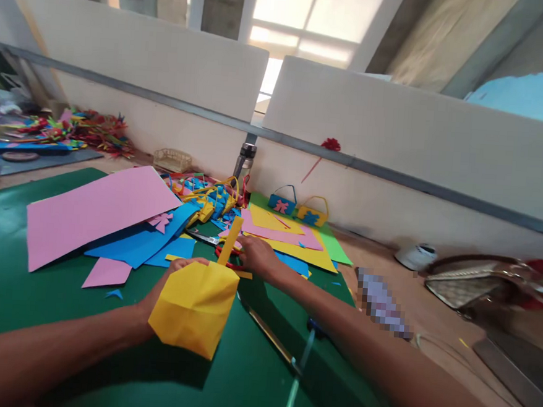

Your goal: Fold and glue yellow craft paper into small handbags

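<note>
My left hand [184, 264] is closed on a yellow folded paper piece [194, 310], which hides most of the fingers. A narrow yellow paper strip [230, 241] stands up from its top edge. Farther out, my right hand [257, 257] bends its fingers over the red handles of a pair of scissors [230, 258], whose blades point left. The fingertips are partly hidden. On the green mat [148, 375], a slim cutter-like tool [269, 333] lies below the right hand.
Pink sheets [103, 213] and blue sheets [157, 239] spread at left. Behind lie a heap of small paper bags [211, 202], a bottle [245, 161] and more coloured sheets [292, 233]. Two finished-looking bags, blue [282, 203] and yellow [312, 215], lean against the wall. A handbag [465, 282] sits right.
</note>
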`<act>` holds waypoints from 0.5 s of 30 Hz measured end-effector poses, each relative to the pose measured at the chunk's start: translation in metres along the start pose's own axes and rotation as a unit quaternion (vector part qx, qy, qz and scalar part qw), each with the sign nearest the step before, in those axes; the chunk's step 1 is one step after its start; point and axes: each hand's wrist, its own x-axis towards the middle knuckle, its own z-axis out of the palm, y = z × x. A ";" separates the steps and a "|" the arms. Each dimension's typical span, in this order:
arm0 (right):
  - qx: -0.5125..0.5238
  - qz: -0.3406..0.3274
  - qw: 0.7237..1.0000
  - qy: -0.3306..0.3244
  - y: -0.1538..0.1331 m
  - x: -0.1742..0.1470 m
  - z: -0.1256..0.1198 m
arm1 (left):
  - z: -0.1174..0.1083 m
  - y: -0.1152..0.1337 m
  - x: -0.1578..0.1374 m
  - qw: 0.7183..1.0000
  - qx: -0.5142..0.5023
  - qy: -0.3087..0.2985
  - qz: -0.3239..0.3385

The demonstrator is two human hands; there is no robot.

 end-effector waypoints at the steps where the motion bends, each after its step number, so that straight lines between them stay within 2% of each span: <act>1: -0.002 -0.007 1.000 -0.014 0.001 0.007 0.006 | 0.001 0.001 -0.001 0.998 -0.041 0.005 -0.039; 7: -0.009 -0.040 0.998 -0.053 0.001 0.024 0.021 | 0.011 0.011 -0.008 0.996 -0.036 -0.025 -0.084; 11: 0.009 -0.031 0.998 -0.049 0.000 0.023 0.012 | 0.013 0.015 -0.012 0.998 0.015 -0.050 -0.046; 15: 0.052 0.015 0.998 -0.012 0.006 0.005 -0.010 | 0.014 0.017 -0.018 0.996 0.063 -0.063 0.000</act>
